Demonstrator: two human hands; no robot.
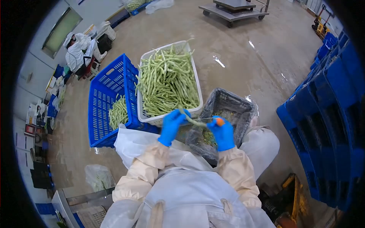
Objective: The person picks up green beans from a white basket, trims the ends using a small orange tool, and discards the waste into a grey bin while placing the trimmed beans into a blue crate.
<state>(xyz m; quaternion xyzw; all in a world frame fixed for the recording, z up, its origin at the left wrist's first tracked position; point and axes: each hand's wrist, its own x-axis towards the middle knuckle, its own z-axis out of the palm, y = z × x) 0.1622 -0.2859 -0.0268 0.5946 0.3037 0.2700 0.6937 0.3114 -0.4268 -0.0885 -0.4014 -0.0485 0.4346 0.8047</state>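
My left hand (pixel 172 126), in a blue glove, is closed on a green bean (pixel 195 122) at the front edge of the white basket (pixel 197 81). The bean stretches toward my right hand (pixel 221 133), also blue-gloved, which is closed round the orange handle (pixel 219 121) of a small tool with a thin blade. The white basket is heaped with long green beans (pixel 167 81). Left of it, a blue crate (pixel 108 91) holds a smaller pile of beans (pixel 119 113). Below my right hand is a container lined with black plastic (pixel 243 108), with green scraps inside.
Stacked blue pallets (pixel 323 125) stand at the right. A seated person (pixel 80 53) is at the upper left. A metal platform cart (pixel 232 14) stands at the top. A plastic bag (pixel 99 178) lies on the floor at lower left, and yellow-orange equipment (pixel 296 199) at lower right.
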